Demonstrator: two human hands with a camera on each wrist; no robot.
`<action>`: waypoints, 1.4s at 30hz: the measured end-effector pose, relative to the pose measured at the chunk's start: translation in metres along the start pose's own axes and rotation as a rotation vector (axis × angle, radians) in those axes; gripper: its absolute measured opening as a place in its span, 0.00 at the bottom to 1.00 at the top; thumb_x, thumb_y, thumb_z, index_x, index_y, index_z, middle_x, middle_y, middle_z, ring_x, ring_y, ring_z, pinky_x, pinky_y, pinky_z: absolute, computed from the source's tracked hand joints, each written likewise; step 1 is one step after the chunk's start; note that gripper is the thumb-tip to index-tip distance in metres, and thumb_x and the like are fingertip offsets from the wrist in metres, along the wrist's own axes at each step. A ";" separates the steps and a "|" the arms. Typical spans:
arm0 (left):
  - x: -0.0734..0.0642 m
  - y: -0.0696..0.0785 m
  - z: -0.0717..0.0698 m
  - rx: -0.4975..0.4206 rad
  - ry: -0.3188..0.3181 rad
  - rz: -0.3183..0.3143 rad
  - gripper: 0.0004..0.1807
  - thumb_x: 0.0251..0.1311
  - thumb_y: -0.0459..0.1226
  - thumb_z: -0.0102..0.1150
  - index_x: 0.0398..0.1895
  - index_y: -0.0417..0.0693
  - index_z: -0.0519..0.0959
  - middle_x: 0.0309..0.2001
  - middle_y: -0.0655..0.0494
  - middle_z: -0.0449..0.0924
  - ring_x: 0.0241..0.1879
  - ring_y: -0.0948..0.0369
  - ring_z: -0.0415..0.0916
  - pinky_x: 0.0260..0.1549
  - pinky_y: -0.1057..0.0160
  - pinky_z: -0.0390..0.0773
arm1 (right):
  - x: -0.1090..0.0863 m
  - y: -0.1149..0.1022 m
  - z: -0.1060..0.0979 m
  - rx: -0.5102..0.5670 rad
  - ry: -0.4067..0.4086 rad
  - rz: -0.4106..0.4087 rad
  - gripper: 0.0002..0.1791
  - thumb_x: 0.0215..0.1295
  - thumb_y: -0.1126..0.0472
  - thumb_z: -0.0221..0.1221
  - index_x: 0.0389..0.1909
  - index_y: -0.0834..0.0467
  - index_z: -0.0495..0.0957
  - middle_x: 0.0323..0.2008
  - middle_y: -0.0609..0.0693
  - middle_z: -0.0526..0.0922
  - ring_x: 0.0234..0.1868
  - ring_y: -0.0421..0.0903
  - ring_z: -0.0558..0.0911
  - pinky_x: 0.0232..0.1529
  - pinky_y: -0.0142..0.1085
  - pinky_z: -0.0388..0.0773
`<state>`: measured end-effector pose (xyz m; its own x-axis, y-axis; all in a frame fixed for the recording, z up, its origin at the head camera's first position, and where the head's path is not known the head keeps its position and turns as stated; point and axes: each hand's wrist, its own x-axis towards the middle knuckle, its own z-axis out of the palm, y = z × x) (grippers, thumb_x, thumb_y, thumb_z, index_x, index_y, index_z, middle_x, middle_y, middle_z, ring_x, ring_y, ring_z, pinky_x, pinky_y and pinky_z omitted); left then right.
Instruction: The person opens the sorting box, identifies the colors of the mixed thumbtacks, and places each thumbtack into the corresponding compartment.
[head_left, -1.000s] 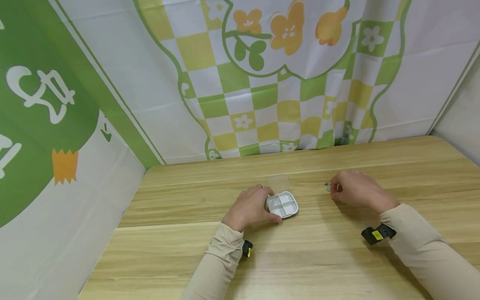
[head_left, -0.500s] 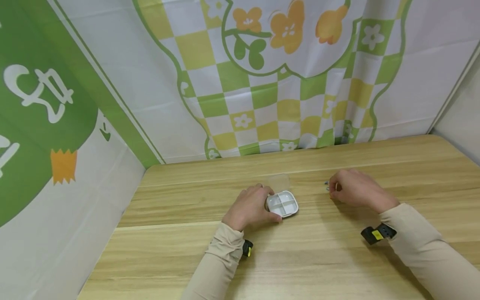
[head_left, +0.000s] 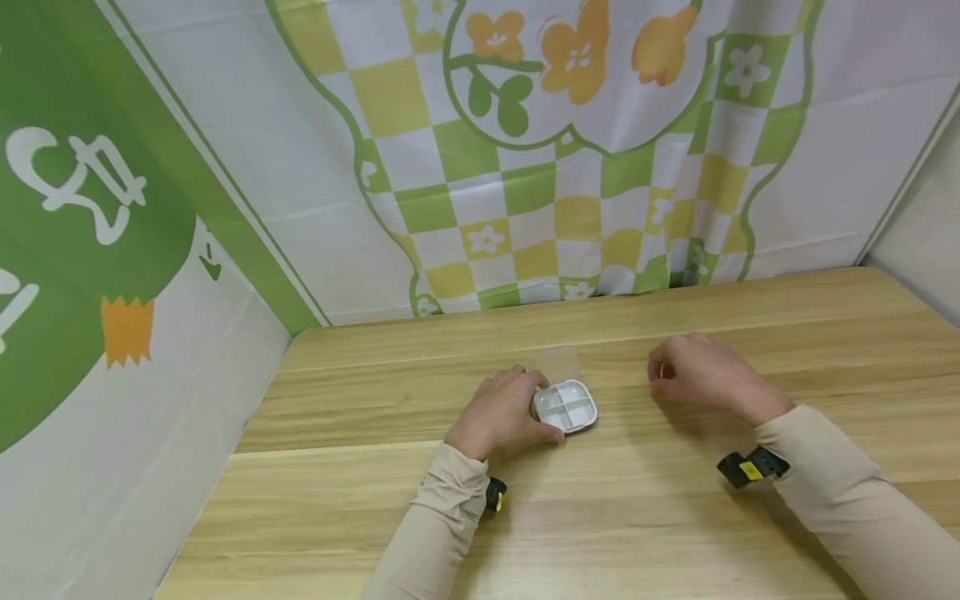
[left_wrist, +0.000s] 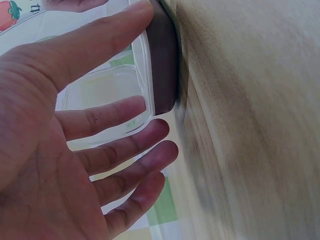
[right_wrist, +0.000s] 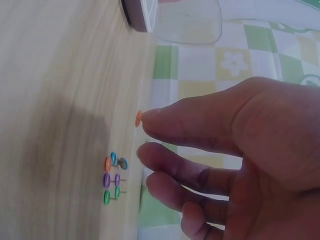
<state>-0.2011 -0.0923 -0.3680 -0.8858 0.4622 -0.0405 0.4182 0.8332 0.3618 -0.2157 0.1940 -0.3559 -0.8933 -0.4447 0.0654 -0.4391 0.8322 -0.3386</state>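
Observation:
A small white box [head_left: 566, 406] with several compartments stands on the table, its clear lid [head_left: 558, 362] folded back. My left hand [head_left: 498, 412] holds the box from the left, thumb at the near edge and index finger near the hinge side; the other fingers stick out loosely in the left wrist view. My right hand [head_left: 705, 375] is to the right of the box, pinching an orange thumbtack [right_wrist: 138, 119] at the thumb tip; the index finger is mostly hidden behind the thumb. I see nothing inside the compartments.
Several thumbtacks lie near my right hand in the right wrist view: blue [right_wrist: 113, 158], orange [right_wrist: 107, 164], purple [right_wrist: 107, 180] and green [right_wrist: 107, 197]. The hand hides them from the head view. A patterned curtain [head_left: 480, 192] hangs behind the wooden table [head_left: 360, 500].
My right hand has shifted slightly left and away from me, with the orange thumbtack at its fingertips, and now covers the tacks seen beside it earlier. The left hand and box stay put.

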 end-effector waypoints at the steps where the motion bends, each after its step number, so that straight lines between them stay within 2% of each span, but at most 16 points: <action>1: 0.000 0.000 0.000 0.002 -0.001 0.000 0.37 0.48 0.52 0.79 0.59 0.45 0.79 0.50 0.53 0.80 0.48 0.56 0.75 0.57 0.53 0.70 | 0.000 -0.001 0.000 -0.002 0.000 -0.005 0.08 0.58 0.63 0.69 0.24 0.50 0.80 0.23 0.42 0.76 0.26 0.41 0.73 0.27 0.38 0.69; 17: 0.002 -0.001 0.001 -0.016 0.002 0.001 0.36 0.47 0.51 0.80 0.58 0.45 0.80 0.50 0.54 0.79 0.48 0.57 0.75 0.57 0.53 0.70 | 0.008 -0.023 0.003 0.039 0.028 -0.066 0.08 0.61 0.63 0.69 0.26 0.49 0.82 0.22 0.39 0.78 0.26 0.39 0.74 0.29 0.38 0.72; 27: 0.002 -0.001 0.001 -0.015 0.003 -0.001 0.36 0.46 0.51 0.80 0.57 0.45 0.80 0.50 0.55 0.80 0.47 0.58 0.75 0.57 0.53 0.70 | 0.012 -0.034 0.009 0.103 0.034 -0.121 0.07 0.60 0.66 0.68 0.27 0.51 0.84 0.23 0.38 0.79 0.26 0.37 0.75 0.31 0.38 0.73; 42: 0.002 -0.002 0.001 -0.020 0.004 0.004 0.35 0.47 0.51 0.80 0.57 0.45 0.80 0.49 0.55 0.80 0.47 0.58 0.75 0.58 0.52 0.69 | 0.014 -0.047 0.018 0.111 0.070 -0.175 0.08 0.58 0.67 0.69 0.26 0.49 0.84 0.22 0.37 0.79 0.25 0.36 0.74 0.29 0.36 0.73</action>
<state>-0.2030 -0.0926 -0.3695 -0.8849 0.4644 -0.0354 0.4178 0.8250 0.3806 -0.2055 0.1429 -0.3559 -0.8107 -0.5517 0.1957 -0.5780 0.7010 -0.4178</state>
